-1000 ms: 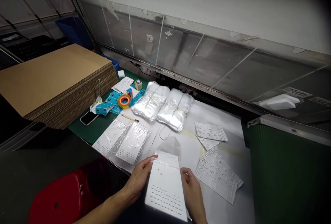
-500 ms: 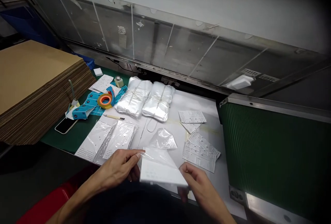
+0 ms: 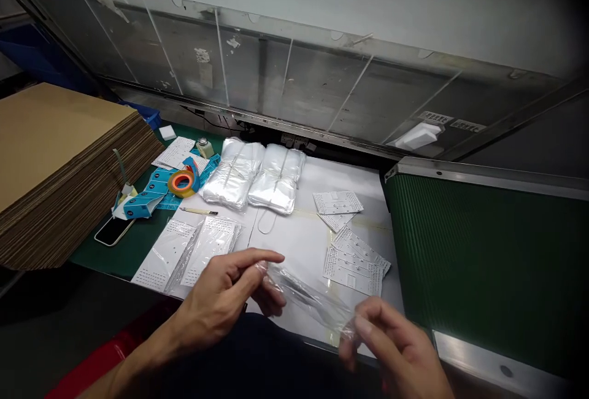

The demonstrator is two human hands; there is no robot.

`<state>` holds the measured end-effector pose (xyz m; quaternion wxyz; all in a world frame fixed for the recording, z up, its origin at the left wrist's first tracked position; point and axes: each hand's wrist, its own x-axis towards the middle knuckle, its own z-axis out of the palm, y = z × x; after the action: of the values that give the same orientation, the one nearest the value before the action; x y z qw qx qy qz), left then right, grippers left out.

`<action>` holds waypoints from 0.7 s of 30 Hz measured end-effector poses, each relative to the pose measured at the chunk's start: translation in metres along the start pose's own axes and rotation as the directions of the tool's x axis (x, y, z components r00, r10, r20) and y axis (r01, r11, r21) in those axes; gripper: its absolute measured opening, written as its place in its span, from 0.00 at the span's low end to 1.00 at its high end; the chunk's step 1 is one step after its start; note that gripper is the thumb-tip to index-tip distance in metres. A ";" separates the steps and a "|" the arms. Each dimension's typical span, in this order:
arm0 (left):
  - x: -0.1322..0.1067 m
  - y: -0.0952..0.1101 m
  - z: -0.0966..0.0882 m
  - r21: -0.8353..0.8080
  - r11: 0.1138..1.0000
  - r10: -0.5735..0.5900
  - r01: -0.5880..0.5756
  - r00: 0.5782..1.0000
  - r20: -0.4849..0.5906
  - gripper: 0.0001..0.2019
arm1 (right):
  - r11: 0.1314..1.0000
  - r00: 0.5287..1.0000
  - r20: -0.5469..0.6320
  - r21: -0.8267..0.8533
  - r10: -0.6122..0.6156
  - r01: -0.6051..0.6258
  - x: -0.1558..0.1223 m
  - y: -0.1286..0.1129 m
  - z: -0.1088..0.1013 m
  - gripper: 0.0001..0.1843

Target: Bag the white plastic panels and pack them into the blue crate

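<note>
In the head view, the person's left hand (image 3: 225,298) sits at about 8 o'clock from the middle of the frame, its thumb and fingers closed in a pinch on one end of a clear plastic bag (image 3: 308,298). The right hand (image 3: 391,347), at about 4 o'clock, curls its fingers (image 3: 368,325) partly closed around the bag's other end. The bag hangs flat and narrow between the hands, just above a white sheet (image 3: 299,245) covering the bench.

At 9 o'clock, two white perforated panels (image 3: 163,251) lie on the sheet, one inside a clear sleeve (image 3: 209,250). Two bundles of plastic bags (image 3: 257,178) lie side by side at 12 o'clock. Loose perforated cards (image 3: 354,267) lie in two small piles at 2 to 3 o'clock.

Further out at 10 o'clock, on a green mat (image 3: 110,258), are an orange tape roll (image 3: 183,183), blue printed cards (image 3: 142,205), a phone (image 3: 110,230) and a slim pale-handled tool (image 3: 197,211). A tall stack of corrugated cardboard (image 3: 59,172) rises beside them, and a green ribbed panel (image 3: 483,264) stands at 3 o'clock.
</note>
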<state>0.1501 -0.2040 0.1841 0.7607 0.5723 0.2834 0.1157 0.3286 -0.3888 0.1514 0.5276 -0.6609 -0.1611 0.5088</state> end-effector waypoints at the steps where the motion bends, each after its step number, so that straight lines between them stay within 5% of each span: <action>1: 0.000 0.005 0.001 0.023 0.999 0.032 -0.032 0.999 0.004 0.15 | 0.998 0.999 0.025 0.058 0.035 -0.037 0.001 0.004 0.001 0.20; 3: -0.002 0.013 0.004 0.043 0.997 0.063 -0.067 0.995 0.075 0.13 | 0.959 0.969 0.169 0.188 0.181 -0.212 0.010 0.020 0.009 0.28; 6: -0.008 0.021 0.010 0.053 0.996 0.056 -0.077 0.947 0.317 0.14 | 0.822 0.866 0.383 0.340 0.322 -0.456 0.043 0.055 0.036 0.40; 10: -0.020 0.009 0.006 0.378 0.903 -0.056 -0.202 0.819 0.571 0.16 | 0.827 0.929 0.255 0.432 0.270 -0.359 0.104 0.071 0.068 0.31; 12: -0.029 -0.011 -0.008 0.606 0.767 -0.140 -0.210 0.868 0.477 0.16 | 0.868 0.957 0.165 0.405 0.241 -0.288 0.127 0.058 0.072 0.29; 14: -0.035 -0.037 -0.027 0.776 0.623 -0.127 -0.101 0.965 0.228 0.17 | 0.893 0.975 0.109 0.393 0.193 -0.220 0.139 0.039 0.073 0.31; 16: -0.035 -0.062 -0.045 0.796 0.604 -0.057 0.049 0.998 -0.019 0.21 | 0.922 0.994 0.050 0.371 0.096 -0.108 0.142 0.025 0.081 0.34; 19: -0.028 -0.087 -0.065 0.383 0.911 -0.100 0.150 0.984 -0.146 0.26 | 0.958 0.997 0.069 0.285 -0.035 0.014 0.133 0.026 0.109 0.33; 21: -0.023 -0.096 -0.075 -0.075 0.990 -0.128 0.116 0.976 -0.175 0.25 | 0.968 0.989 0.130 0.246 -0.075 0.041 0.127 0.040 0.133 0.31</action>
<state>0.0751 -0.1860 0.0870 0.7559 0.5163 0.3814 0.1289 0.2586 -0.2381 0.0631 0.6067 -0.5496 -0.1530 0.5536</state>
